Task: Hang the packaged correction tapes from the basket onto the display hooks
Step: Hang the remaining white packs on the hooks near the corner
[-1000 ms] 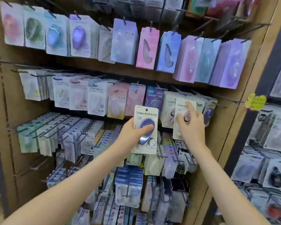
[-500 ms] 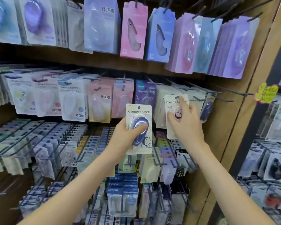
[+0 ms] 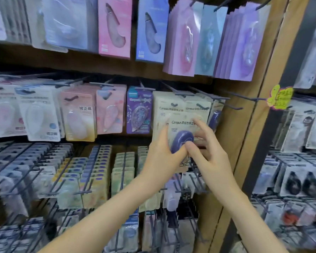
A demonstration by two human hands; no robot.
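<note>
One pack (image 3: 181,138); right hand (image 3: 211,157) seemingly joins.

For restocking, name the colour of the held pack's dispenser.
Dark blue-purple dispenser in the cream pack; head view.

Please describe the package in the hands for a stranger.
On the wooden display, follow the middle hook row rightward. There the left hand and right hand hold a cream Campus card. Unlike the packs hanging behind, it sits in front, showing a dark purple oval.
</note>
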